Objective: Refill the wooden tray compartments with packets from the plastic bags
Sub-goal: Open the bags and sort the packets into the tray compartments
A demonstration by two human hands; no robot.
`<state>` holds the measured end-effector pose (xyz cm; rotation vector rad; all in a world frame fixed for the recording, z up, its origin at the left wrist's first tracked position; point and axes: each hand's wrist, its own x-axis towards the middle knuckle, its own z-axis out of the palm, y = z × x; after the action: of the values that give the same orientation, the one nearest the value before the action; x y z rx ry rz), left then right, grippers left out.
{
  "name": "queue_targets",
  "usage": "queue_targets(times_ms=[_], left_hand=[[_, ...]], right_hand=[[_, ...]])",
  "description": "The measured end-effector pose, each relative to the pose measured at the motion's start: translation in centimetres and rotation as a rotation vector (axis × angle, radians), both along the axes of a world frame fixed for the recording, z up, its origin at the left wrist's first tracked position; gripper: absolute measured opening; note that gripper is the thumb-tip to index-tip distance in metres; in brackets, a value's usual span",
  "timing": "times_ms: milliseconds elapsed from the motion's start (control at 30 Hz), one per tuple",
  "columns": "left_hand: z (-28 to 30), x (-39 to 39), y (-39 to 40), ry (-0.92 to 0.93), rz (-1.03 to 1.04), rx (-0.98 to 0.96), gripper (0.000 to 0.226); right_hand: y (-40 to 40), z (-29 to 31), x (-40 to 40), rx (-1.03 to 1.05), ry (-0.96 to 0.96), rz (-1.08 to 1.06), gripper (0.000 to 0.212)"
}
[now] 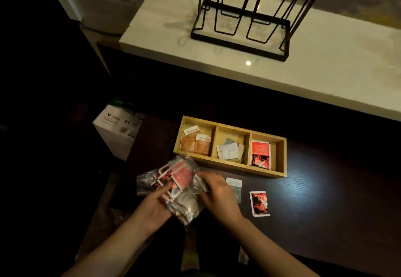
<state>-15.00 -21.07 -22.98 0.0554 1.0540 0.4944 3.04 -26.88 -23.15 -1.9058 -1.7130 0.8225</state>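
Observation:
A wooden tray (pixel 280 157) with three compartments lies on the dark table. Its left compartment holds orange-brown packets (pixel 195 144), the middle one pale packets (pixel 229 150), the right one red packets (pixel 260 153). In front of the tray I hold a clear plastic bag (pixel 173 183) full of red-and-white packets. My left hand (pixel 154 207) grips the bag from below. My right hand (pixel 219 194) grips its right side; the fingertips are blurred. A loose red packet (pixel 259 203) and a pale green packet (pixel 235 186) lie on the table to the right of my right hand.
A white paper box (pixel 118 131) marked A4 stands to the left of the table. Behind the tray runs a white counter (pixel 325 74) carrying a black wire rack (pixel 243 11). Another small packet (pixel 243 255) lies near my right forearm.

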Motion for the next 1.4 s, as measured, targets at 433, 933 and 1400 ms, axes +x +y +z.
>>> queue_targets(times_ms=[433, 933, 1400], left_hand=[[0.3, 0.7, 2.0, 0.562, -0.198, 0.396, 0.032], [5.4, 6.5, 2.8, 0.936, -0.565, 0.993, 0.045], [10.4, 3.5, 5.5, 0.246, -0.476, 0.560, 0.020]], right_hand=[[1.9, -0.2, 0.2, -0.129, 0.063, -0.041, 0.041], [2.1, 4.3, 2.5, -0.223, 0.984, -0.646, 0.027], [0.7, 4.2, 5.0, -0.332, 1.304, -0.891, 0.040]])
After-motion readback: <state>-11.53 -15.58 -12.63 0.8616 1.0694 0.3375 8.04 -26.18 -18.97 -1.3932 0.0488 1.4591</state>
